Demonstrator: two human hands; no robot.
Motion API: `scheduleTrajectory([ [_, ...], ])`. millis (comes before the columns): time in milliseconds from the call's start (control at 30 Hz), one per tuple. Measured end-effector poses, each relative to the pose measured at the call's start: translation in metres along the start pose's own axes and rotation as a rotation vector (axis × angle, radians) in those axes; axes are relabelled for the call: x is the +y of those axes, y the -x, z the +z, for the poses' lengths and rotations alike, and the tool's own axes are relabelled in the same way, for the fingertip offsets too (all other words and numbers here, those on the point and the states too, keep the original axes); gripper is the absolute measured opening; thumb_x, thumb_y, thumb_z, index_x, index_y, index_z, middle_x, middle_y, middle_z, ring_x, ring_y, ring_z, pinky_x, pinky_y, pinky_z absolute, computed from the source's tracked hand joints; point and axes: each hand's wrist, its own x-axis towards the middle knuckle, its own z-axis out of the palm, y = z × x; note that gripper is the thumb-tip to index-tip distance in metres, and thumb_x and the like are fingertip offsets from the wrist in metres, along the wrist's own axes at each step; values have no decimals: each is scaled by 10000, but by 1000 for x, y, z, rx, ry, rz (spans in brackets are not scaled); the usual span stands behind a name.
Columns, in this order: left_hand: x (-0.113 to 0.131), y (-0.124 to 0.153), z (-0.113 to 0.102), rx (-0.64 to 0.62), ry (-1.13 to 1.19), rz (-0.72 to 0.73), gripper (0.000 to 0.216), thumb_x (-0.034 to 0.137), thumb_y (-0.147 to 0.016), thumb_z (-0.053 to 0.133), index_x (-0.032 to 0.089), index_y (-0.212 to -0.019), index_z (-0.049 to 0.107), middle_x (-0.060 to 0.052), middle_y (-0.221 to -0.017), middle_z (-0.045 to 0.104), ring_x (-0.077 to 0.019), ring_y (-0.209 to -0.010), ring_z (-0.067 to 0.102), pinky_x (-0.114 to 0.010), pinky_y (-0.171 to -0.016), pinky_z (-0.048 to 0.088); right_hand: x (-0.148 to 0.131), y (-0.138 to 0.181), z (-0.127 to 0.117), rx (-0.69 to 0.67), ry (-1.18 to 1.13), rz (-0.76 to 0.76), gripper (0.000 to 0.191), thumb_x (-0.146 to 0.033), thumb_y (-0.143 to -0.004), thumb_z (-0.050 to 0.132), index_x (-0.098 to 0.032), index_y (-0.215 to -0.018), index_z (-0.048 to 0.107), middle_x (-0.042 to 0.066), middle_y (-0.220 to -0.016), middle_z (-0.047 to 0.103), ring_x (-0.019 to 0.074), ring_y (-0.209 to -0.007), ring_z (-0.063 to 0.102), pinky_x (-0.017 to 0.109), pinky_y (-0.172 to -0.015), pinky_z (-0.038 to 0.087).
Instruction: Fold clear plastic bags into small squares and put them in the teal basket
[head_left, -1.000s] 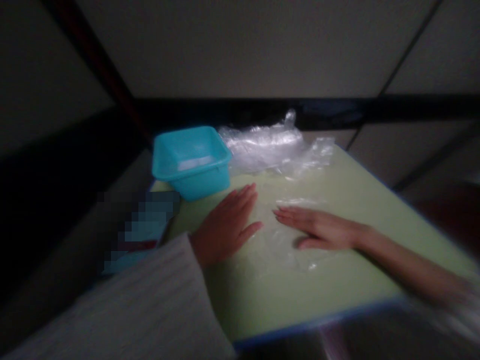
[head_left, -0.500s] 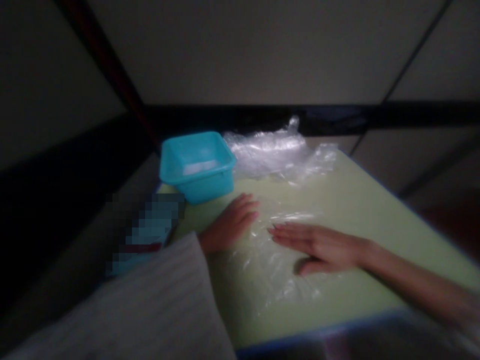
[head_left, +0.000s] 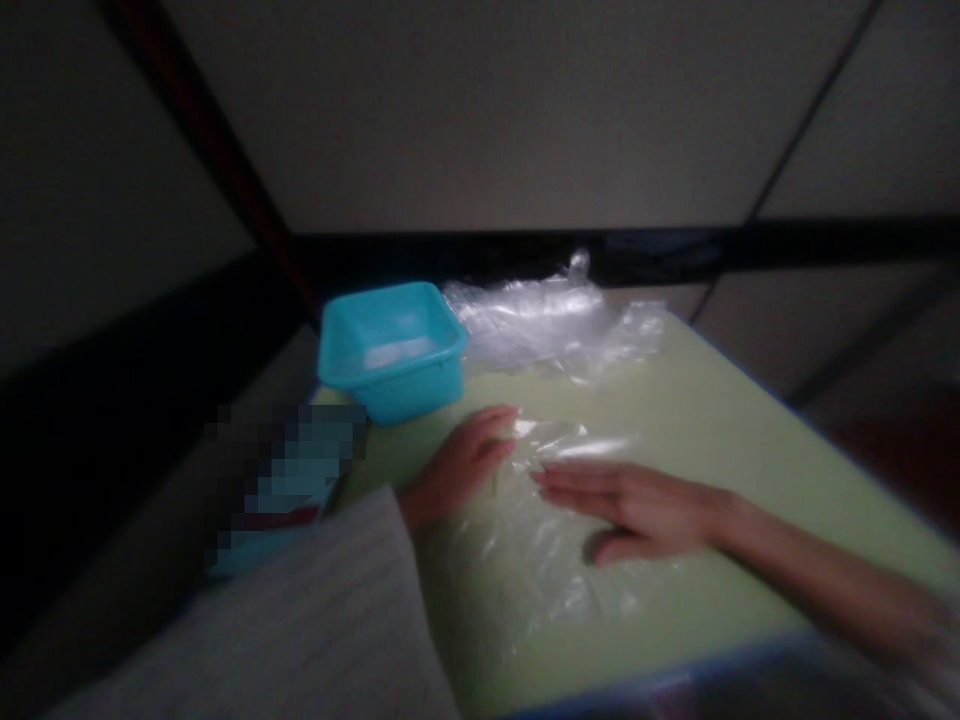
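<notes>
A clear plastic bag (head_left: 540,560) lies flat on the pale green table (head_left: 720,420). My right hand (head_left: 637,500) rests flat on the bag with fingers stretched out and pointing left. My left hand (head_left: 461,465), coming from a grey sleeve, curls its fingers at the bag's far left edge and lifts a bit of the film. The picture is dim and blurred.
A turquoise plastic tub (head_left: 390,350) stands at the table's far left corner. A heap of clear plastic bags (head_left: 547,320) lies beside it at the far edge. A blurred patch covers something left of the table. The near table edge has a blue trim.
My left hand went from lying flat to curled at the bag's edge, and the film there has risen. My right hand slid slightly left and nearer on the bag.
</notes>
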Motion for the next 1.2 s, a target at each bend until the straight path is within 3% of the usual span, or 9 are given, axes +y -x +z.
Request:
scheduleTrajectory([
  [267,14,-2,-8,236,45,73,106,187,-791,579,166,-826,677,-64,-896,696,-178,-859,637,-308,-825,500,0,-1,-1,-2,2,-1,703,-384,-884,517,-89,-1437,198,150,-1479,235,187,-1379,166,361,-1125,201],
  [400,24,-2,-11,256,59,50,77,163,-763,583,162,-721,648,-45,-801,683,-165,-780,634,-292,-761,507,-2,-1,-3,25,-5,-16,679,-391,-879,521,-92,-1425,247,157,-1464,277,199,-1372,195,381,-1118,218],
  [500,31,-1,-11,225,71,25,61,132,-730,573,163,-745,624,-45,-849,682,-162,-787,632,-294,-758,507,-2,0,-5,63,-2,-67,623,-382,-888,502,-85,-1399,305,161,-1426,362,210,-1355,252,402,-1100,262],
  [633,40,3,-13,102,84,48,126,107,-708,551,161,-796,624,-45,-837,686,-154,-752,629,-279,-726,503,0,8,-8,248,31,-118,446,-356,-900,476,-94,-1260,486,154,-1227,580,232,-1152,520,408,-947,443],
  [767,44,9,-15,-105,118,138,168,92,-725,504,156,-817,630,-28,-773,678,-135,-700,615,-266,-710,491,5,15,-11,438,110,-1,289,-302,-904,462,-131,-1100,586,115,-961,672,214,-895,620,375,-764,514],
  [867,46,11,-15,-159,78,168,166,126,-753,488,153,-821,636,-47,-795,673,-153,-736,614,-295,-749,494,6,15,-11,412,101,146,371,-329,-919,435,-138,-1228,510,132,-1165,607,218,-1078,559,387,-885,478],
  [1000,53,16,-12,-150,-121,143,253,206,-817,492,143,-1025,622,-109,-1070,645,-219,-1020,582,-373,-923,450,5,9,-4,230,71,165,696,-467,-905,423,-98,-1442,178,170,-1466,281,239,-1352,253,432,-1081,287],
  [1100,60,23,-6,-281,-290,196,489,293,-846,496,114,-1298,442,-154,-1369,446,-259,-1271,399,-431,-1056,326,6,8,7,147,72,157,806,-527,-888,418,-97,-1459,45,183,-1498,161,251,-1382,149,456,-1111,199],
  [1200,64,30,0,-444,-400,247,634,404,-860,489,103,-1386,301,-160,-1472,268,-263,-1368,220,-444,-1105,233,7,10,14,123,90,180,819,-537,-882,422,-108,-1460,31,181,-1502,119,250,-1386,120,455,-1116,177],
])
